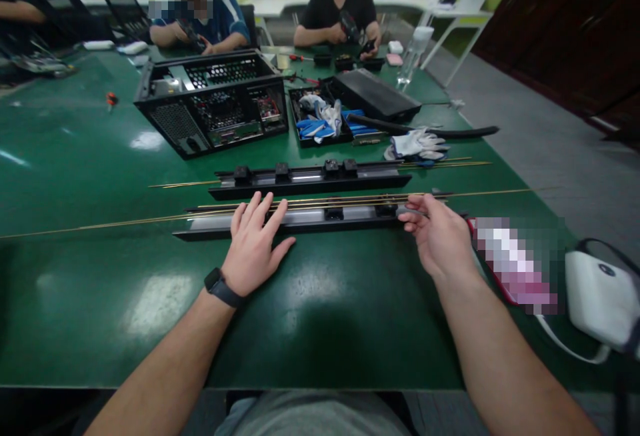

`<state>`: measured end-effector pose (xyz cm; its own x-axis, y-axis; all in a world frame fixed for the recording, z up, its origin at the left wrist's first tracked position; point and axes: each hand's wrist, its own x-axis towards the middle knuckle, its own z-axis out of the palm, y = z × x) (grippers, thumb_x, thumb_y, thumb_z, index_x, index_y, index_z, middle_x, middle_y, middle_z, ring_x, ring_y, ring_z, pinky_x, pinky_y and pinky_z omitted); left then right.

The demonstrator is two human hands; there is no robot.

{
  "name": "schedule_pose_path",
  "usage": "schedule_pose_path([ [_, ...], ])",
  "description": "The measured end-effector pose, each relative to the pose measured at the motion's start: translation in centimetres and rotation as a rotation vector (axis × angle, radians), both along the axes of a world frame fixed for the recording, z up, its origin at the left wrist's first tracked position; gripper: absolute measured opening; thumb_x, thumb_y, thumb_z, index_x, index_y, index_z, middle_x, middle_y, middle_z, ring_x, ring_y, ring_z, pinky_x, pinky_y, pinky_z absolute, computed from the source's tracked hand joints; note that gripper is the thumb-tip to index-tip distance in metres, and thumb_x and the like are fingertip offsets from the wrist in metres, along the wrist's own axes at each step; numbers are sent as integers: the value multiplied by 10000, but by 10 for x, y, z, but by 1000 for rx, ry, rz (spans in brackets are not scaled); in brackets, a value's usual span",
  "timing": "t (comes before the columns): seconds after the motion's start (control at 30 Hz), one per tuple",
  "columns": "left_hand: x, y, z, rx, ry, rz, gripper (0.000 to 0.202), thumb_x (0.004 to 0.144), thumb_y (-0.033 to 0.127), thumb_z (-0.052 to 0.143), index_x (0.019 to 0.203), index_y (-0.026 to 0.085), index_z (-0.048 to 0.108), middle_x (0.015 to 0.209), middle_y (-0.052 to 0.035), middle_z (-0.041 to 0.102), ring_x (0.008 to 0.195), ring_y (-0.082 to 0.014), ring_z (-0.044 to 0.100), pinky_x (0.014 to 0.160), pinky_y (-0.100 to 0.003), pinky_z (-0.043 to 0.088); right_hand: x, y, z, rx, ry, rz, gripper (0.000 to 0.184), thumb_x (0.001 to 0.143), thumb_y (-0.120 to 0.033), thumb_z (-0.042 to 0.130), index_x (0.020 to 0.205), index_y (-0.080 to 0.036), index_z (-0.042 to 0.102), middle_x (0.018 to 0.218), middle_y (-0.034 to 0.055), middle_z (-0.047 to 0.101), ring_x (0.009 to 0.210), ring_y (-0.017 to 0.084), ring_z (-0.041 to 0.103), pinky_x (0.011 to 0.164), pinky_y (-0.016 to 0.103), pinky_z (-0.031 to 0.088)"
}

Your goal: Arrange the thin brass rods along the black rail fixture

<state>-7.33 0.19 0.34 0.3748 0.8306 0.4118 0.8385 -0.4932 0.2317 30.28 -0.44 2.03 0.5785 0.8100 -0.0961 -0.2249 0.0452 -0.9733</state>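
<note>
My left hand (pixel 255 246) lies with fingers spread across the left part of the nearer black rail (pixel 300 224), its fingertips over thin golden rods (pixel 330 203) that run lengthwise along it. At the rail's right end my right hand (pixel 440 233) is closed, thumb and fingers pinched at the golden rods; the exact grip is partly hidden. This rail has a silvery inner face and black blocks (pixel 334 209). Behind it lies a second black rail (pixel 310 186) with several black blocks on top, and more thin golden rods stick out past both its ends.
An open black computer case (pixel 215 106) stands behind the rails. A black tray (pixel 325 139) with gloves, a loose glove (pixel 417 145), a black tube (pixel 425 127) and a clear bottle (pixel 415 56) lie to its right. A phone (pixel 515 263) and white device (pixel 603 296) are at right. Co-workers sit opposite.
</note>
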Motion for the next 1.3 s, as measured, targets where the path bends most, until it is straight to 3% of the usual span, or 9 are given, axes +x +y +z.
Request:
schedule_pose_path([
  [0.3,0,0,-1,11,-15,-6,728,1137,386,758,1841,286,602,1894,-213,593,1844,-486,450,1502,-754,315,-8,-3,4,-17,19,69,372,951,-513,1009,979,-189,828,1041,95,846,709,154,796,532,217,560],
  [0.47,1,-1,-1,14,-10,-1,660,1152,387,729,1793,245,654,1901,-230,579,1839,-485,459,1502,-745,321,14,6,-2,-12,30,-92,304,975,-465,936,953,-199,790,939,61,808,675,148,779,502,199,537],
  [0.6,1,-1,-1,10,-2,1,674,1144,395,747,1796,250,655,1907,-227,572,1836,-487,464,1500,-747,324,17,8,-2,-9,10,-204,269,913,-411,946,944,-209,772,909,15,769,628,127,751,460,179,487],
  [0.8,2,0,0,10,-4,6,668,1143,385,741,1794,257,662,1903,-223,578,1838,-487,460,1501,-753,327,3,1,1,-1,-4,23,378,914,-499,1016,981,-193,805,1002,68,821,688,146,792,517,194,550],
  [1.0,3,-1,1,7,5,9,672,1140,369,759,1796,257,660,1907,-227,571,1839,-485,459,1502,-744,328,18,8,1,-15,6,-238,250,941,-375,947,931,-219,752,916,-1,752,572,108,714,435,179,479],
  [1.2,2,-1,0,14,4,7,684,1136,360,772,1802,255,653,1908,-225,570,1839,-488,456,1508,-739,319,4,1,0,-7,7,62,394,946,-520,1015,1010,-198,797,970,58,805,652,140,771,510,198,556],
  [1.3,3,-1,-1,28,7,9,659,1144,357,755,1786,237,667,1903,-230,576,1836,-480,466,1506,-737,326,10,5,-1,-18,4,-68,334,985,-472,969,965,-196,781,917,41,777,643,131,763,495,179,526],
])
